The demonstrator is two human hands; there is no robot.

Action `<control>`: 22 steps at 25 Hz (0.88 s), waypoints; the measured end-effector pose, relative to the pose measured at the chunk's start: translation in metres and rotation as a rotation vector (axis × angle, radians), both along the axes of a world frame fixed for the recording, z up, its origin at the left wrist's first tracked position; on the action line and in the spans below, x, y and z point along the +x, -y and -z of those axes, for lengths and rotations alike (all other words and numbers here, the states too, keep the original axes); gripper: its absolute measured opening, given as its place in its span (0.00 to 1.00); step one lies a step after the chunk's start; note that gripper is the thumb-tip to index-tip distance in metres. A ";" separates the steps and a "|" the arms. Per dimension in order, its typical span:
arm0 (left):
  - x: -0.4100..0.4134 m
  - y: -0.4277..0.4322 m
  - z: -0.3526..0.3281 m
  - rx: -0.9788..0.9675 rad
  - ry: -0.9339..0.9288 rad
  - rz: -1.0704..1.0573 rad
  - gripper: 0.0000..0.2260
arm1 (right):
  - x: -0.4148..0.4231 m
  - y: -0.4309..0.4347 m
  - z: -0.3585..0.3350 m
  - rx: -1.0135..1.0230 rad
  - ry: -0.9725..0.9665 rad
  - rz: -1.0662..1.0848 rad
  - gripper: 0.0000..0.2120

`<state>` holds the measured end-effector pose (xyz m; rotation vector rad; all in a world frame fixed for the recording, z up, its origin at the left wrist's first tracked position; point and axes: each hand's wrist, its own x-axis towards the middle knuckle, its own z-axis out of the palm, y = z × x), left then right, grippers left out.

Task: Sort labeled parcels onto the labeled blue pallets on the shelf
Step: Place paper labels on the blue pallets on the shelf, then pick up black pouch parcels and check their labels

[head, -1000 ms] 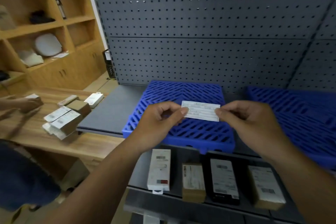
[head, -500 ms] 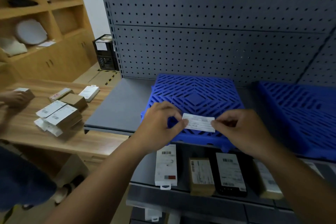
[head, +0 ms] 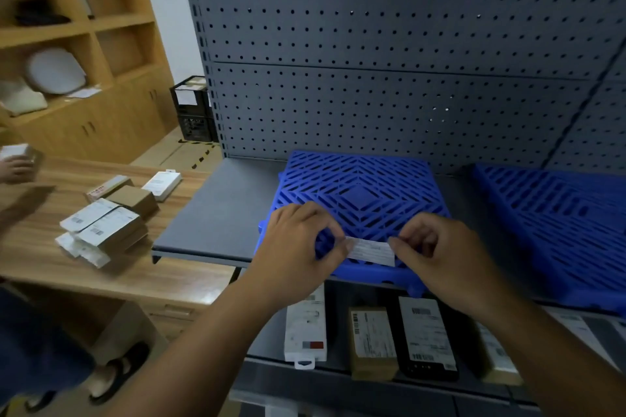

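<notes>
A white printed label (head: 371,251) is pinched at its two short ends, by my left hand (head: 298,244) on the left and my right hand (head: 443,257) on the right. It lies against the front edge of the left blue pallet (head: 362,193) on the grey shelf (head: 220,213). A second blue pallet (head: 559,223) sits to the right. On the lower shelf lie several labeled parcels: a white box (head: 306,328), a brown box (head: 372,338), a black box (head: 428,335) and another partly hidden by my right forearm.
A wooden table (head: 101,267) at the left carries a pile of labeled parcels (head: 105,227). Another person's hand (head: 17,169) holds a small box there. Grey pegboard (head: 372,61) backs the shelf. A wooden cabinet and a black crate (head: 191,112) stand behind.
Both hands have lowered the label from above the pallet down to its front edge. The view has shifted, so the pallet sits farther right in the picture.
</notes>
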<state>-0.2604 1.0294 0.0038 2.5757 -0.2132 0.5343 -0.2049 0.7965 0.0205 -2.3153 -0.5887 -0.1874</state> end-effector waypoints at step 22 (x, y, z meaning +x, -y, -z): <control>0.069 0.337 -0.050 0.006 0.083 0.460 0.10 | -0.052 0.333 -0.017 -0.333 0.278 0.519 0.21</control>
